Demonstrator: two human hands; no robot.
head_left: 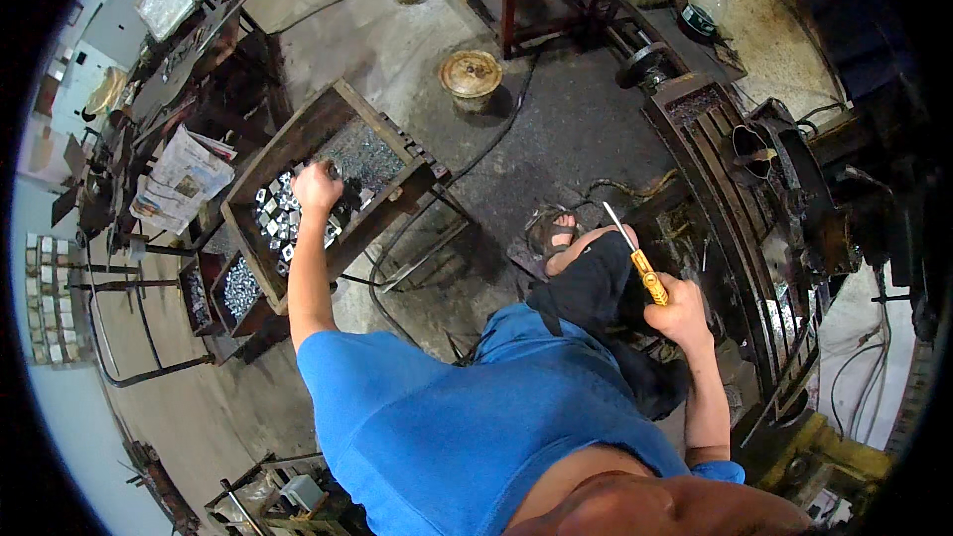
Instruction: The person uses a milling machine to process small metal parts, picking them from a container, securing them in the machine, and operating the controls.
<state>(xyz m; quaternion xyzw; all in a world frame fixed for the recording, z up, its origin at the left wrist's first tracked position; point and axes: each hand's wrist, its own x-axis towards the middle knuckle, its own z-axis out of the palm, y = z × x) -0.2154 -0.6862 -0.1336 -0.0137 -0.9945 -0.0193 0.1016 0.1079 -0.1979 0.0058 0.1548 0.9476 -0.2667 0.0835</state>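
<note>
In my right hand (680,313) is a screwdriver with a yellow handle (648,278), its thin metal shaft pointing up and away from me. The arm is bent, and the hand stays over my right side. Stretched out to the left, my left hand (317,187) is down in a wooden tray (298,129) over a pile of small blocky metal pieces (278,213). Its fingers are curled together, with something dark at their tips that I cannot make out. Finer grey metal bits (365,154) cover the far part of the tray.
Below the tray, smaller bins (238,288) hold shiny metal parts. A newspaper (181,179) hangs at the left. To my right stands a heavy machine with a slotted bed (725,169). A round lidded pot (471,77) and cables (501,129) lie on the floor ahead.
</note>
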